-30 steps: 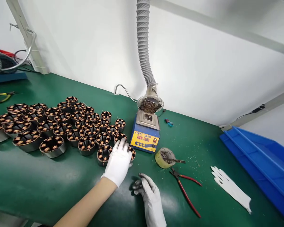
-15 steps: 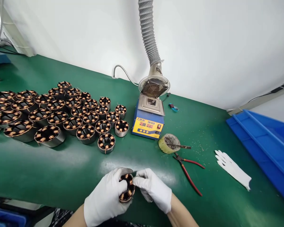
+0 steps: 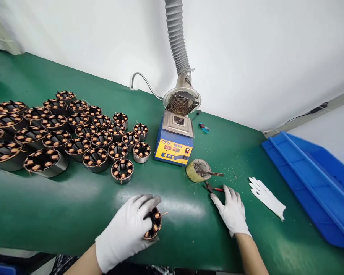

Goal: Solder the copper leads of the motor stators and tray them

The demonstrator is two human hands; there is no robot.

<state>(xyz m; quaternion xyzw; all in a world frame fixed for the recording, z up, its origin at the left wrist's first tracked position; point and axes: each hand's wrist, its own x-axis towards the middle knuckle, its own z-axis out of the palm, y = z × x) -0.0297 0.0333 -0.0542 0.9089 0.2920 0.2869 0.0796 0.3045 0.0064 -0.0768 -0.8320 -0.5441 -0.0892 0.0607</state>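
Note:
My left hand (image 3: pixel 126 233), in a white glove, is closed round a small motor stator (image 3: pixel 153 226) with copper windings, held tilted just above the green bench near its front edge. My right hand (image 3: pixel 232 210), also gloved, lies over the red-handled pliers (image 3: pixel 213 188) on the mat, fingers spread over the handles; only the jaws and a bit of red handle show. Whether it grips them is unclear.
Many wound stators (image 3: pixel 74 133) stand in rows at the left. A blue and yellow solder pot (image 3: pixel 174 143) sits under a fume hose (image 3: pixel 177 42). Nearby are a small round tin (image 3: pixel 199 170), a loose white glove (image 3: pixel 266 196) and a blue bin (image 3: pixel 312 179).
My left hand picked one stator from the group and brought it to the front edge. My right hand touched it, then moved right onto the pliers.

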